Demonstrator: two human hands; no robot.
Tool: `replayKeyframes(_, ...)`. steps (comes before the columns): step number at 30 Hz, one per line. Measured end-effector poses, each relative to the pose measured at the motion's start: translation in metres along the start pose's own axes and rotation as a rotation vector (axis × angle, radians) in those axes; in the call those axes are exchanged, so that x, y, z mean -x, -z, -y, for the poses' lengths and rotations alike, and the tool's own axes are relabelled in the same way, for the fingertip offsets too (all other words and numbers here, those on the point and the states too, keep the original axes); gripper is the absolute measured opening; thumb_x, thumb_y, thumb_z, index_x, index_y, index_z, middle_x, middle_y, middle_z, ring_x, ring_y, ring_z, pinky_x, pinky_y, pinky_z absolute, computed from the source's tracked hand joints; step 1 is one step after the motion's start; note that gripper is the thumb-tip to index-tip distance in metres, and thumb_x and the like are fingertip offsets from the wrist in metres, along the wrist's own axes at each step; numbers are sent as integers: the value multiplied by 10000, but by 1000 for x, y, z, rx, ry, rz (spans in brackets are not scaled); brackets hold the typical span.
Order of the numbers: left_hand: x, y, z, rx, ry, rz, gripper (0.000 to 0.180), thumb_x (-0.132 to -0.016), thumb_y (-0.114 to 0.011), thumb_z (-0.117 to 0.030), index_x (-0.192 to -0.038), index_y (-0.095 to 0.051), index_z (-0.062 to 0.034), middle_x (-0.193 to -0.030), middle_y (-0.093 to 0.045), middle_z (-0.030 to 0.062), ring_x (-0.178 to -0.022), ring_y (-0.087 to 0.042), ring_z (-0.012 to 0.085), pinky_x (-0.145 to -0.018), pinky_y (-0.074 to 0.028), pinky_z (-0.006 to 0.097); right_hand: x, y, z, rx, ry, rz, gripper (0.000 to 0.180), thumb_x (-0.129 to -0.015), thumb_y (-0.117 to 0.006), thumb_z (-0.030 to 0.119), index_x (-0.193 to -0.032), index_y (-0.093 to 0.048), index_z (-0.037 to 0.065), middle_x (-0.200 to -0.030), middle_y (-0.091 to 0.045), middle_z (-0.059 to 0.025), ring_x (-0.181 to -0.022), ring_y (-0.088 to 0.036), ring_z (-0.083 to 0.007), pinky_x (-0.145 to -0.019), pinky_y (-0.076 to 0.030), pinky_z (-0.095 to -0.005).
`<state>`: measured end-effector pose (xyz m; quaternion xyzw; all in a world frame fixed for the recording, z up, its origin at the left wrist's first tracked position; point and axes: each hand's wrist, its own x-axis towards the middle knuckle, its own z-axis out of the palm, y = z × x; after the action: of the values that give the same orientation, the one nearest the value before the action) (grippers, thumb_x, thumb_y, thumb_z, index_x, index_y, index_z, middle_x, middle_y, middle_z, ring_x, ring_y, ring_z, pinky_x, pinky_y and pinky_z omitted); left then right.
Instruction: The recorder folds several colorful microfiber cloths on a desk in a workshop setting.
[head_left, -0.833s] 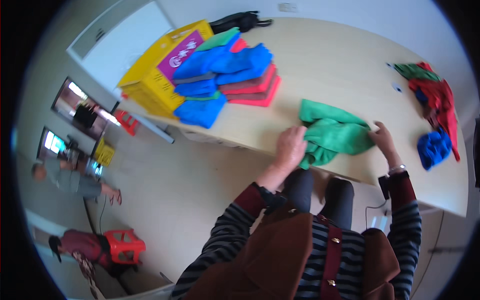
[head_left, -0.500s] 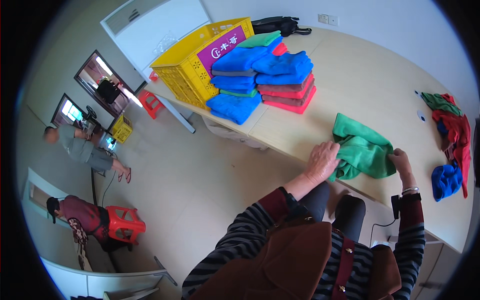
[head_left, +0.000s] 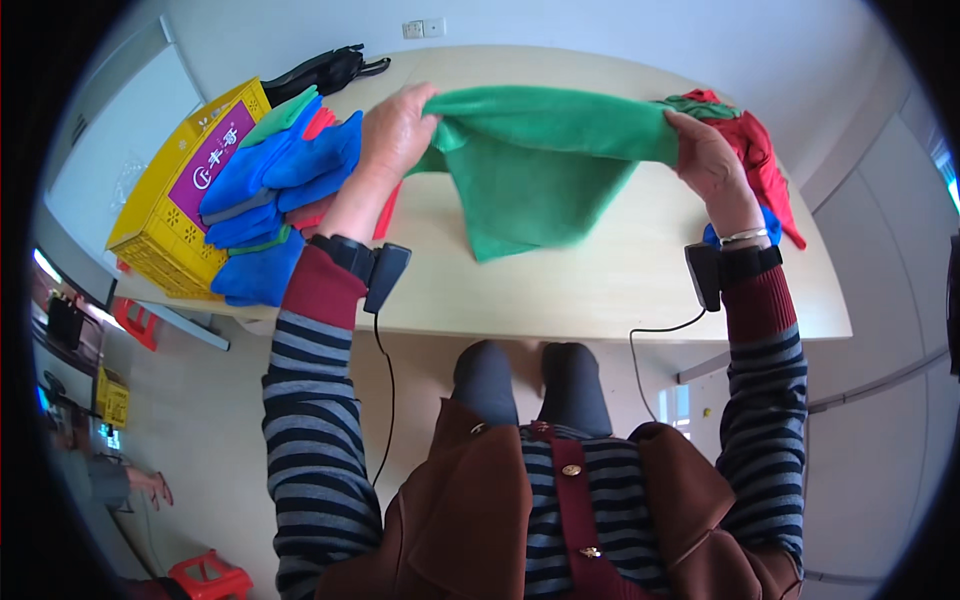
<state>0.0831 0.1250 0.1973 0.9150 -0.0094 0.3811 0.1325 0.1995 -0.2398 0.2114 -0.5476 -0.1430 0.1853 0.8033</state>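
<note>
I hold a green cloth (head_left: pixel 540 165) stretched out above the light wooden table (head_left: pixel 620 280). My left hand (head_left: pixel 395 130) grips its left corner and my right hand (head_left: pixel 705 155) grips its right corner. The cloth hangs down between them in a loose fold. A stack of folded blue, red and green cloths (head_left: pixel 275 195) lies to the left of my left hand. A heap of loose red, green and blue cloths (head_left: pixel 755 160) lies behind my right hand.
A yellow plastic crate (head_left: pixel 175 200) stands at the table's left end beside the folded stack. A black bag (head_left: pixel 325 70) lies at the far left corner. Another person's hand (head_left: pixel 150 485) shows on the floor side, lower left, near a red stool (head_left: pixel 210 578).
The green cloth lay bunched on the table under both hands; now it is lifted and spread wide between my hands. My head has turned to face the table squarely.
</note>
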Motion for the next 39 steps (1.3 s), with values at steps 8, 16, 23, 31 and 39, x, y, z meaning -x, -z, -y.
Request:
replayKeyframes(8, 13, 18, 10, 568, -1, 85, 163, -823, -634, -110, -977, -647, -57, -837, -656, 67, -779, -629, 203, -726, -495, 336, 88, -14, -35, -90, 47, -101, 183, -964, -511, 170, -1061, -585, 34, -986, -649, -59, -935, -622, -175, -813, -509, -327)
replayKeyframes(16, 141, -48, 89, 830, 441, 245, 171, -849, -636, -132, -960, -634, -3, -853, -635, 8, -802, -562, 82, -771, -462, 247, 151, 39, -181, -87, -422, -224, 170, -950, -538, 181, -1052, -565, 47, -922, -642, -44, -868, -633, -167, -789, -507, -306)
replayKeyframes(23, 235, -20, -33, 341, -36, 309, 381, -717, -737, -135, -1066, -601, -63, -1089, -576, 111, -1017, -552, 268, -900, -440, 377, 175, 63, -174, 87, -314, -361, 131, -943, -558, 175, -1016, -560, 67, -880, -639, -26, -793, -640, -138, -714, -520, -270)
replayKeyframes(31, 266, -48, -26, -62, -271, 187, 341, -721, -715, -118, -1044, -614, -71, -1073, -591, 124, -1006, -559, 285, -877, -442, 390, 179, 45, -187, 419, -88, -400, 99, -921, -578, 129, -999, -570, 68, -887, -631, -41, -773, -630, -137, -669, -503, -256)
replayKeyframes(39, 208, -35, -26, 388, -66, 263, 216, -769, -705, -107, -953, -621, -31, -867, -600, 69, -852, -585, 231, -750, -454, 352, 165, -53, -161, 1236, 593, -40, 379, -757, -670, -27, -1112, -548, 20, -1046, -579, -145, -943, -594, -287, -806, -491, -348)
